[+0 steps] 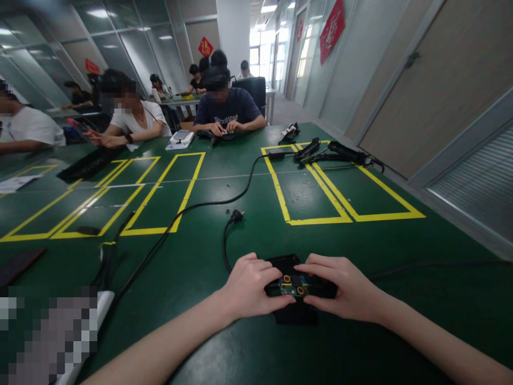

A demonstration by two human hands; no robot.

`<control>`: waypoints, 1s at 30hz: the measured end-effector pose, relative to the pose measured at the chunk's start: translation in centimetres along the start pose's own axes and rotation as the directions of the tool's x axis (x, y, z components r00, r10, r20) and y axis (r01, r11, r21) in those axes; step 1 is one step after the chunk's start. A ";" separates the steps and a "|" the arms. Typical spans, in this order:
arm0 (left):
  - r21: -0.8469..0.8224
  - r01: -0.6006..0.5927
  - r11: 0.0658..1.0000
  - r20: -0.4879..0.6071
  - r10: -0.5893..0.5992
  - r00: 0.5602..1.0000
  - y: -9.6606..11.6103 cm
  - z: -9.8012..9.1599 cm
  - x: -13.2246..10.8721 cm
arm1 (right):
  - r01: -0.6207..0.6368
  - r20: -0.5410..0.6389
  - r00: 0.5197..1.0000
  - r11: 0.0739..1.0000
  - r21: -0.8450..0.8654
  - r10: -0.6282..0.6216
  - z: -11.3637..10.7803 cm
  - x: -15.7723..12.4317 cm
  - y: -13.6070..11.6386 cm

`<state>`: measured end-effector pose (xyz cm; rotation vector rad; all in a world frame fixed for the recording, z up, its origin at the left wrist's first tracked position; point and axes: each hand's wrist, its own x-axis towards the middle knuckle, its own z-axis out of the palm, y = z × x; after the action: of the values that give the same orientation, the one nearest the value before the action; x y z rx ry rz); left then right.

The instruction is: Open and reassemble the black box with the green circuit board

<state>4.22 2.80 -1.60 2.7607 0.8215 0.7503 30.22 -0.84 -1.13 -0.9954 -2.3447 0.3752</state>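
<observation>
A small green circuit board (293, 289) with two copper-coloured ring coils lies between my hands in the head view, just above the table. My left hand (254, 286) grips its left end, thumb at the near edge and fingers at the far edge. On the opposite end, my right hand (347, 289) holds the board the same way, with thumb and fingertips. Dark pieces beside the board are partly covered by my fingers. Under it sits a flat black piece (296, 314) that sticks out at front and back.
A black power plug (237, 215) with its cord lies beyond my left hand. Yellow tape (320, 220) marks rectangles on the green table (224, 251). Black cabled devices (344, 154) lie far right. A long cable (208, 203) crosses leftward. A person (228, 109) works opposite.
</observation>
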 end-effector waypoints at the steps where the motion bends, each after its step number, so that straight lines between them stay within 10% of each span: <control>1: -0.001 0.004 1.000 -0.007 -0.004 1.000 0.0 0.0 0.0 | -0.003 0.005 1.000 1.000 -0.006 0.003 0.1 -0.1 0.1; 30: -0.057 0.095 0.994 -0.069 -0.099 0.993 -0.2 -0.7 0.5 | -0.056 -0.017 0.998 0.988 -0.147 0.054 -0.6 1.0 0.2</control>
<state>4.09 3.26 -0.85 2.6393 0.9275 0.8441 30.14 0.02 -0.32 -1.1298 -2.3639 0.2181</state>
